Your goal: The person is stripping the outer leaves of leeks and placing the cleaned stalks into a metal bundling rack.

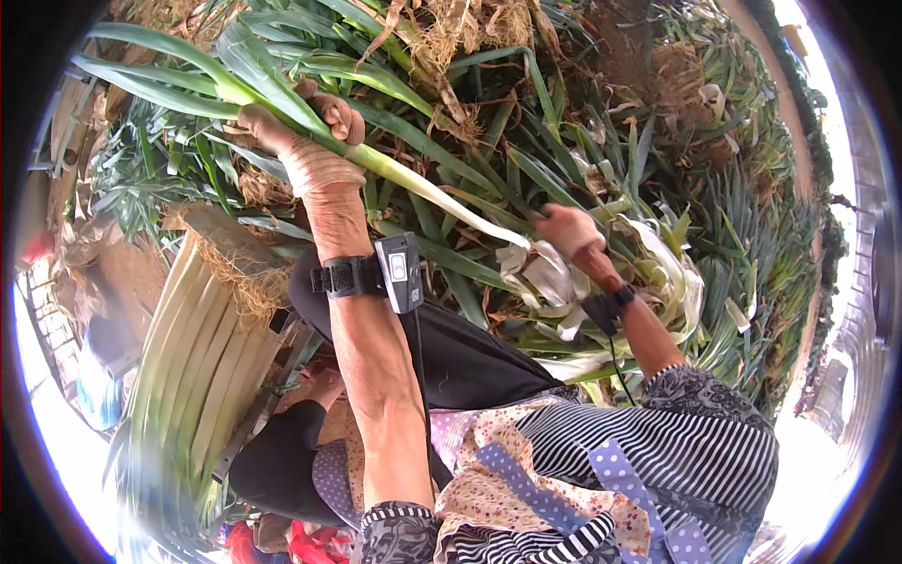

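Observation:
A long leek (413,179) slants across the pile, green leaves at the upper left and pale end at the lower right. My left hand (315,141), in a worn, dirty covering, is closed around it where the leaves meet the stalk. My right hand (568,230), also covered at the palm, is by the pale end and smeared by motion, so its fingers do not show clearly. Just below it lie loose, pale peeled outer layers (554,277); whether the hand touches them I cannot tell. Each wrist wears a black strap with a small device.
Unpeeled leeks with dry roots (460,38) are heaped ahead, green leaves (695,188) spreading right. At the left stands a row of clean pale leeks (193,357), roots upward. Peelings (672,273) lie beside my right forearm. My dark trouser leg (470,357) is below the pile.

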A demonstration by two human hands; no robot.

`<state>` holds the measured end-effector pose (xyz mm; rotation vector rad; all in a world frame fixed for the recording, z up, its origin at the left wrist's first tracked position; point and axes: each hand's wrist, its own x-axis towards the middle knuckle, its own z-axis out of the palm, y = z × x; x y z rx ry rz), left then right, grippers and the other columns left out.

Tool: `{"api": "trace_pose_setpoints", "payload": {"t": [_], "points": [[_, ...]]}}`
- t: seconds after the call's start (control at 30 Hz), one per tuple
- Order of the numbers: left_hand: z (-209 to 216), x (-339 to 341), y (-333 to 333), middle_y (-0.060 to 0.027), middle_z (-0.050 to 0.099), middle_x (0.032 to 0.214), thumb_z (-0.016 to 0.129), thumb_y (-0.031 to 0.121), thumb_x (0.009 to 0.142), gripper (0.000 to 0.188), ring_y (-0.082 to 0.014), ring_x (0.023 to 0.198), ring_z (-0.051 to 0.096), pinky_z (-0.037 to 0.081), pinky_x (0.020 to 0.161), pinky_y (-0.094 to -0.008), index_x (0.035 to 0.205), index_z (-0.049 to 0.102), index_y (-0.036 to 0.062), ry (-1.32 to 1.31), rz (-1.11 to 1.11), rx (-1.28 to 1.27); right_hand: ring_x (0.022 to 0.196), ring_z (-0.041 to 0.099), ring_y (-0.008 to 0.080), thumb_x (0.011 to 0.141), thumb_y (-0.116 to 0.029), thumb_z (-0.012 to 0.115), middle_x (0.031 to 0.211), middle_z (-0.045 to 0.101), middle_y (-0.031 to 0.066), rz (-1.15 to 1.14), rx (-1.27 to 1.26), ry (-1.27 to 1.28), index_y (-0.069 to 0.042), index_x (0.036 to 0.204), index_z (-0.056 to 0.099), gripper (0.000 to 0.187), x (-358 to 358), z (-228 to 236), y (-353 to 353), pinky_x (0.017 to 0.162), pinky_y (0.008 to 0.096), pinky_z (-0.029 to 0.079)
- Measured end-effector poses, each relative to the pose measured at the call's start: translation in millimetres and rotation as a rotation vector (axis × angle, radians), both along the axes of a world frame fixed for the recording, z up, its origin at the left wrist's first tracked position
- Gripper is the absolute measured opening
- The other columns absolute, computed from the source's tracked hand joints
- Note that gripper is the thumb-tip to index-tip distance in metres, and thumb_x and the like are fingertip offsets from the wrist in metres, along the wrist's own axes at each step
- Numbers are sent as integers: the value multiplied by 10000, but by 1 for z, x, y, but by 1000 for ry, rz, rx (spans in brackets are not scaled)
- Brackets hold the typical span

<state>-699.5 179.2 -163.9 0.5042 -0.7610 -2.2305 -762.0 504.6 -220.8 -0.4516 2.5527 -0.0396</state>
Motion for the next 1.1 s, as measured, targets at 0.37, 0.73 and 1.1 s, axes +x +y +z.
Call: {"api": "trace_pose_setpoints", "payload": {"t": [0.37, 0.73, 1.1], "points": [[-2, -13, 28, -74, 569, 740, 646, 515, 773, 489, -201, 627, 557, 478, 616, -367, 957, 538, 75, 19, -3, 154, 940, 586, 282, 766, -404, 683, 1068, 569, 148, 187, -652, 169, -106, 1270, 469, 623, 17, 40, -64, 770, 371, 497], [2, -23, 48, -30, 587, 915, 693, 222, 795, 338, -163, 798, 555, 461, 742, -315, 1068, 573, 63, -389, -83, -132, 565, 486, 40, 777, -193, 686, 723, 597, 16, -442, -1140, -350, 7, 1048, 603, 347, 26, 43, -137, 502, 199, 395], [7, -22, 46, -73, 632, 854, 455, -101, 727, 328, -198, 685, 617, 540, 613, -311, 1000, 616, -15, -595, -123, 56, 780, 593, 152, 786, -115, 648, 963, 600, 69, 177, -958, 214, -136, 1048, 637, 263, 26, 32, -125, 687, 251, 479]]}}
